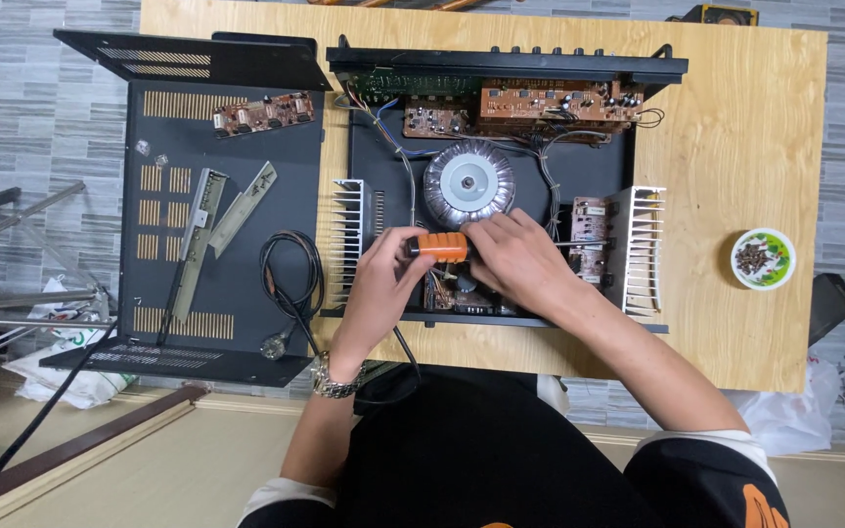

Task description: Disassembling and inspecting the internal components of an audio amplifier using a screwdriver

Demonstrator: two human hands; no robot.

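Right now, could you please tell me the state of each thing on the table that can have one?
Amplifier: open, cover off, insides showing.
Cover: off, lying upside down left of the amplifier.
Screwdriver: held level over the amplifier.
Left hand: gripping the screwdriver's orange handle.
Right hand: resting on the shaft side, fingers curled.
Cable: coiled loosely on the cover.
Small board: loose on the cover.
Bowl: holding small dark bits.

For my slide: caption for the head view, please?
Two hands hold an orange-handled screwdriver over an opened black amplifier chassis.
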